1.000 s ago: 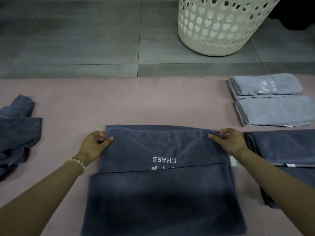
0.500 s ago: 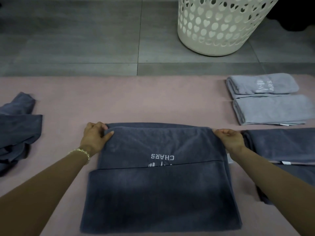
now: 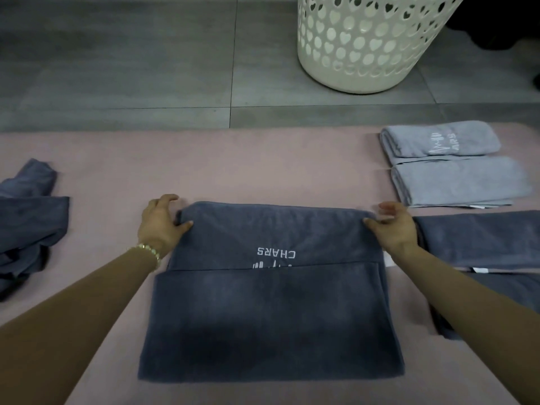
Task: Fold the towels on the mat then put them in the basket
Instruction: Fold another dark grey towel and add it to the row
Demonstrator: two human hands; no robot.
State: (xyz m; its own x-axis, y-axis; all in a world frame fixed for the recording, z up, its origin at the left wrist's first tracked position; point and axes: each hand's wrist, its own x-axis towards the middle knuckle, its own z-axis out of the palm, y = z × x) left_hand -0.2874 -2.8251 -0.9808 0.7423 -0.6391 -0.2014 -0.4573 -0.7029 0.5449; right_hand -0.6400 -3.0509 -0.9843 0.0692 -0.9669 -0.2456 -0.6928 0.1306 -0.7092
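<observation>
A dark blue-grey towel [image 3: 271, 302] with white "CHARS" lettering lies folded on the pink mat [image 3: 233, 165] in front of me. Its far part is doubled over towards me, and a near flap covers the lower edge of the lettering. My left hand [image 3: 162, 223] is at the far left corner, thumb on top and fingers curled behind the fold. My right hand [image 3: 394, 226] is at the far right corner with only its thumb touching the edge and its fingers lifted and spread. The white basket [image 3: 365, 54] with heart-shaped holes stands on the floor beyond the mat, at the far right.
Two folded light grey towels [image 3: 438, 140] [image 3: 461, 182] lie at the mat's far right. Folded dark towels [image 3: 482, 241] sit just right of my right wrist. A crumpled dark towel [image 3: 26, 223] lies at the left edge. Grey floor tiles [image 3: 117, 68] stretch beyond the mat.
The towel's far fold has settled flat on the mat. My right hand's fingers have lifted and spread off the corner. My left hand's grip has loosened.
</observation>
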